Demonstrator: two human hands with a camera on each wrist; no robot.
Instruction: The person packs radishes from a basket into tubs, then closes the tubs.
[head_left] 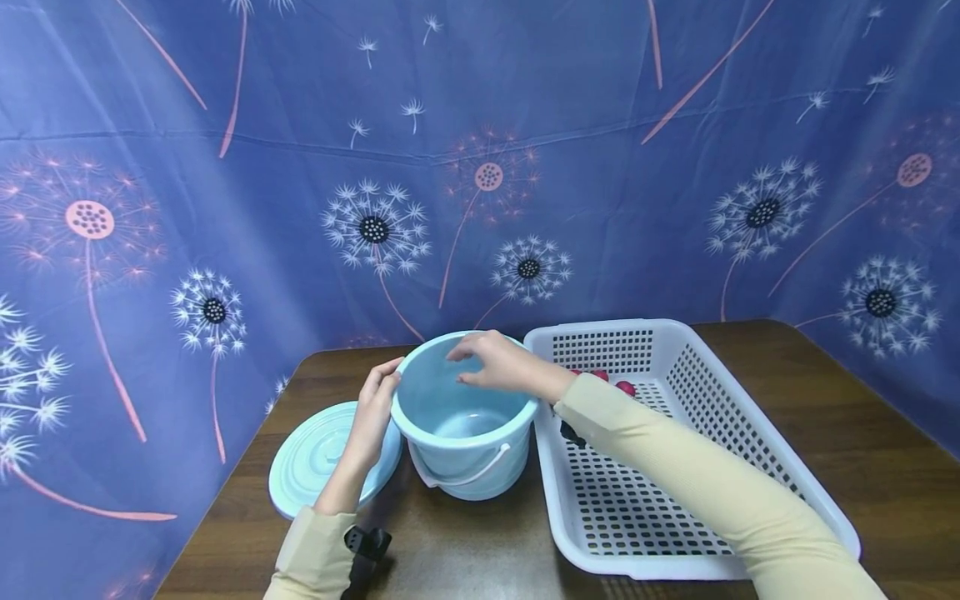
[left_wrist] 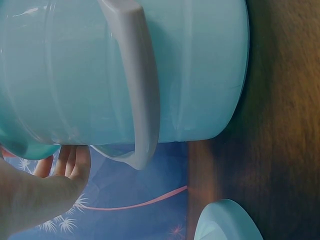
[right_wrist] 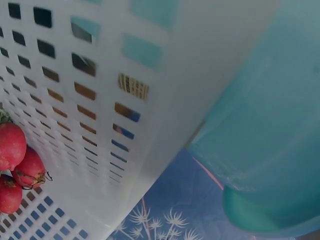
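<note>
A light blue bucket with a white handle stands upright on the table. My left hand grips its rim on the left side, and the fingers lie against the outer wall. My right hand is over the bucket's mouth, thumb and fingers apart with nothing between them. Inside, the visible part of the bucket holds nothing. Several red radishes lie in the white basket on the right, partly hidden behind my right forearm in the head view.
A round light blue lid lies flat on the wooden table, left of the bucket. The basket stands close beside the bucket's right side. A blue dandelion-print cloth hangs behind the table.
</note>
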